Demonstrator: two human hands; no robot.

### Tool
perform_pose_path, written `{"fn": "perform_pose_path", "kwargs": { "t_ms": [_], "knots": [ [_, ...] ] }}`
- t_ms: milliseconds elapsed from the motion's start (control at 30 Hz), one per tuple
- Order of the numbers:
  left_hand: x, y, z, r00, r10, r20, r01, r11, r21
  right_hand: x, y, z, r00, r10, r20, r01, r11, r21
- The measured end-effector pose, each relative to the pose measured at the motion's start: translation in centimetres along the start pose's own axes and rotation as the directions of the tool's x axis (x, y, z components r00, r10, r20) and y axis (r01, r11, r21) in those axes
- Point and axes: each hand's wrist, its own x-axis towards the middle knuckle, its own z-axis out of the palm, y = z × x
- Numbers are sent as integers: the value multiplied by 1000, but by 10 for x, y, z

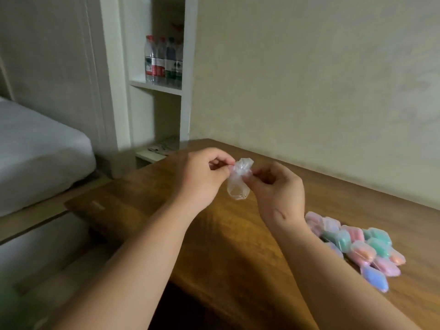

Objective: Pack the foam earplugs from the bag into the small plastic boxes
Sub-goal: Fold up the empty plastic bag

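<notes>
I see both hands raised above the counter (166, 210), left hand (202, 177) and right hand (276, 189) pinching a crumpled, seemingly empty clear bag (239, 181), filled small plastic boxes (352, 246) heaped near its right edge.

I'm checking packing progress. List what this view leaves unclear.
- Clear plastic bag, head view: crumpled between left hand and right hand; any contents unreadable.
- Small plastic boxes: overlapping pile, partly behind the right forearm; count and fill uncertain.
- Bottles on shelf: labels too small and blurred.
</notes>
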Motion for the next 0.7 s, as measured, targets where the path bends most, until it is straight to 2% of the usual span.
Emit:
{"fn": "perform_pose_path", "kwargs": {
  "t_ms": [300, 433, 700],
  "knots": [
    [-29, -46, -98, 967, -175, -185, 179, 984, 8, -33, -40, 97, 976, -6, 218, -15, 995, 96],
    [-48, -71, -140, 928, -227, -295, 235, 972, -9, -52, -55, 143, 936, -39, 349, -10, 991, 136],
    [-84, -113, -214, 837, -299, -459, 343, 939, 13, -89, -73, 229, 840, -155, 520, 79, 983, 164]
  ]
}}
